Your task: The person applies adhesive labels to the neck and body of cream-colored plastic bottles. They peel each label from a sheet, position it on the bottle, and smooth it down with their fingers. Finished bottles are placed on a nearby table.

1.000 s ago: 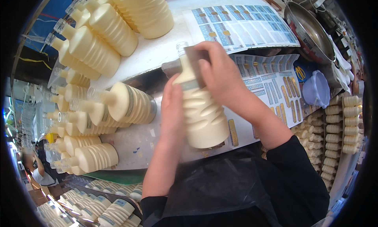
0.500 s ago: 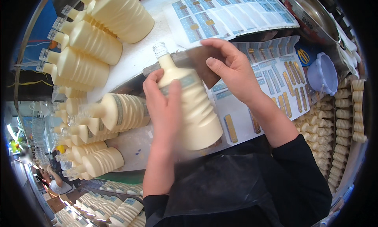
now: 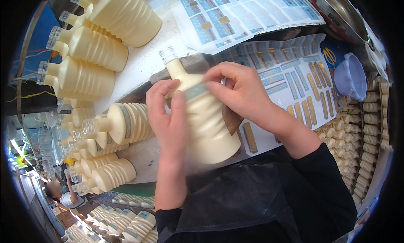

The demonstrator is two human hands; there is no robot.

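Observation:
A cream ribbed plastic bottle [image 3: 210,135] with a clear threaded neck lies on the bench in front of me, neck pointing away. A narrow blue-grey label strip [image 3: 195,92] crosses its shoulder. My left hand [image 3: 167,112] is at the bottle's left side, its fingers curved and its thumb apart from them; fingertips reach the shoulder. My right hand [image 3: 240,89] is closed, thumb and finger at the strip's right end. Out from under that hand sticks a brown flat piece [image 3: 231,120], apparently held in the palm.
Label sheets [image 3: 290,87] lie to the right, with another label sheet [image 3: 248,15] beyond. A lilac bucket [image 3: 350,76] and a metal basin [image 3: 336,11] stand at far right. Cream bottles [image 3: 90,76] line the left. Another person [image 3: 65,194] is at lower left.
My right hand has moved left and nearer, onto the strip's right end. The brown piece has swung down below that hand. My left thumb has drawn back from the strip.

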